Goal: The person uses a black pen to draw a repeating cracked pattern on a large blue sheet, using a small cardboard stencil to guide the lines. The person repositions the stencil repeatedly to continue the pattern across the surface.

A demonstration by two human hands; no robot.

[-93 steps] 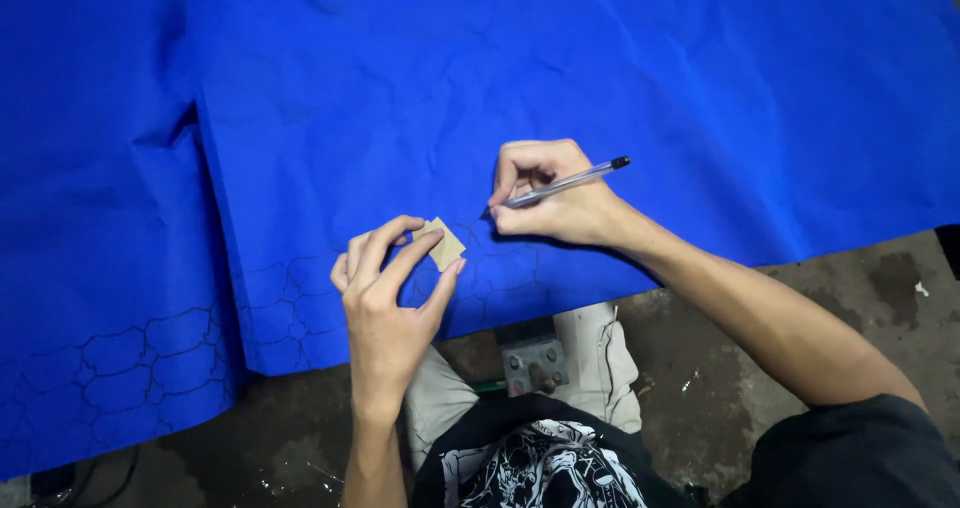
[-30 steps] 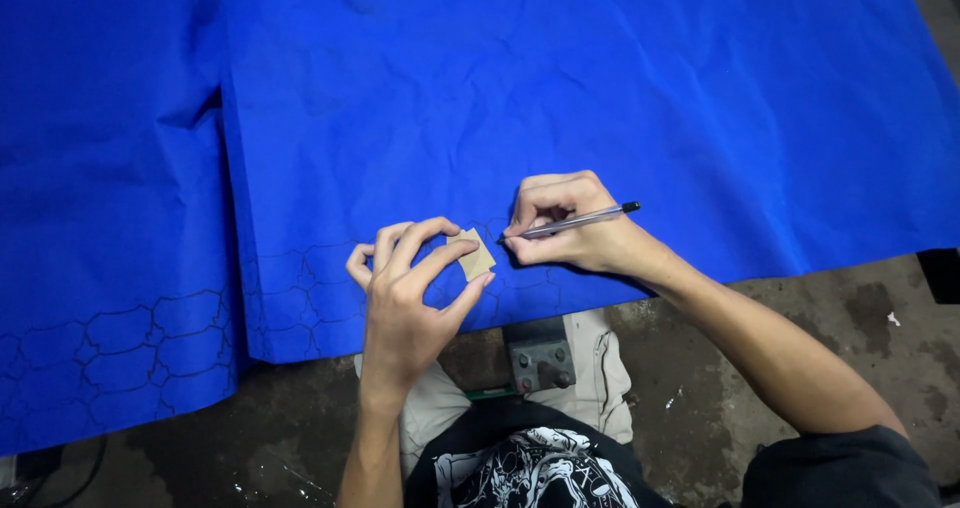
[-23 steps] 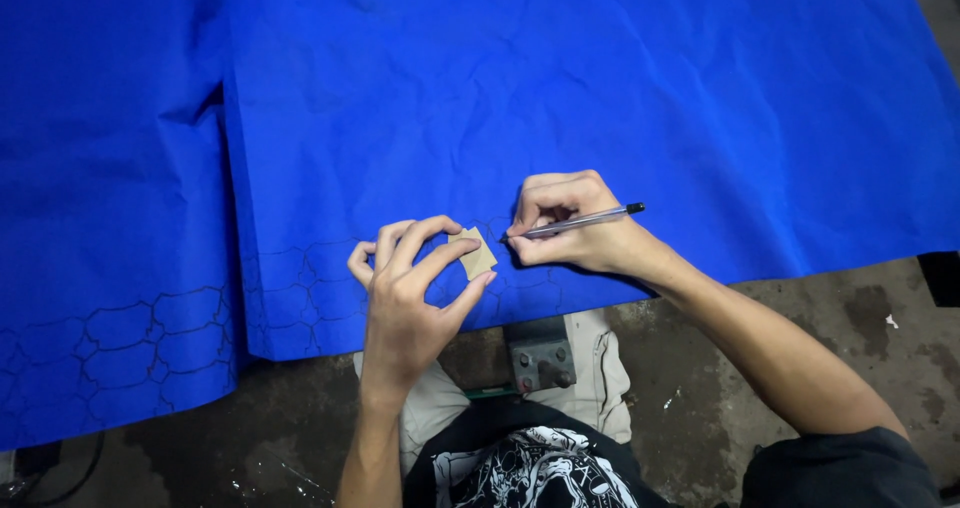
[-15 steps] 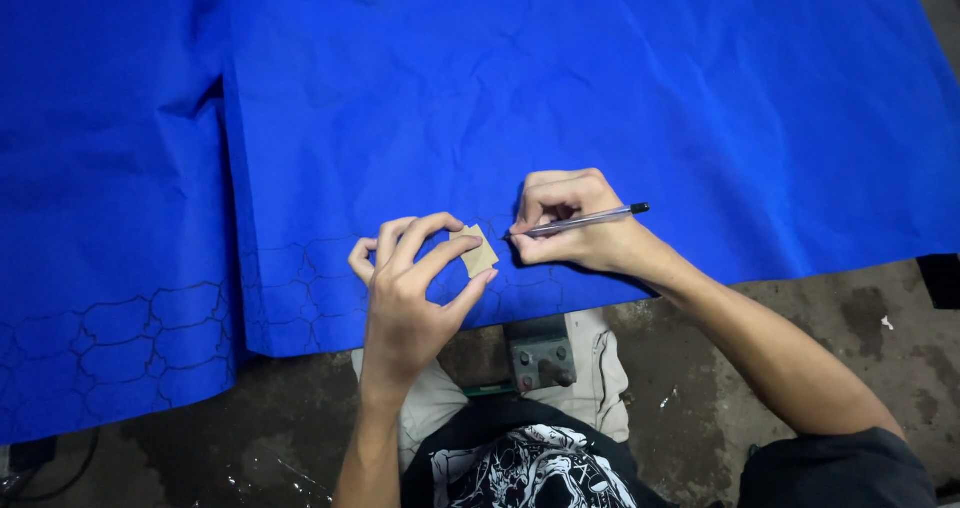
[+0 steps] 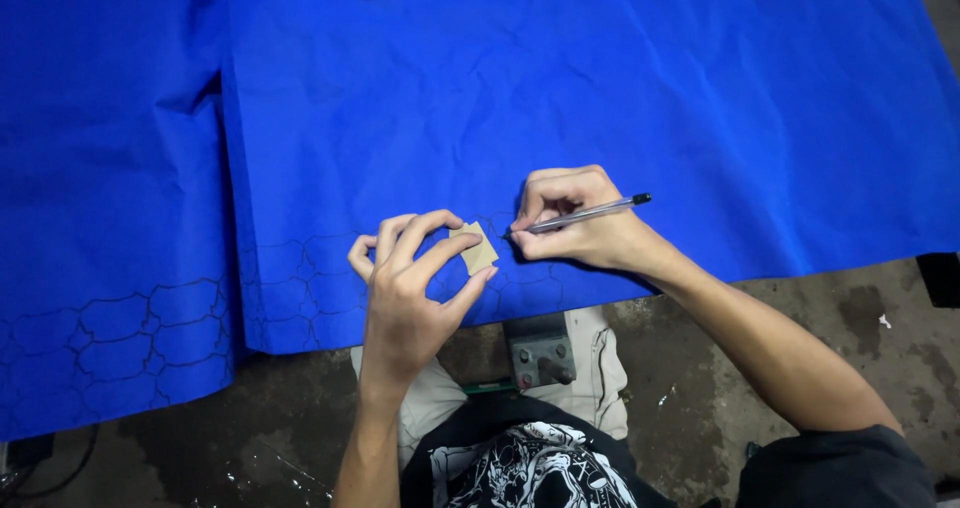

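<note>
The right hand grips one pen in a writing hold, fingers closed around the barrel, the tip lowered to the cloth just beside the right edge of the template. The left hand pins one small tan card template flat against the fabric, thumb and fingertips pinched about its edges and the remaining fingers curled. Template and pen tip lie close to the near hem of the right-hand blue sheet, a little right of the sheet's middle.

Progress, judged from the drawn lines: a band of dark outlined cells runs along the near hem from the sheet's left edge up to the two hands, so that part appears marked. To the right of the right hand the hem shows no lines, and the whole upper field of the sheet is plain; that stretch appears unmarked. A second blue sheet, on the left and slightly overlapped by the first, carries a similar band of cells along its near edge.

Count: two hands, one pen, one template, two blue sheets. Below the hem a small grey metal block rests by the person's lap, over a stained concrete floor.
</note>
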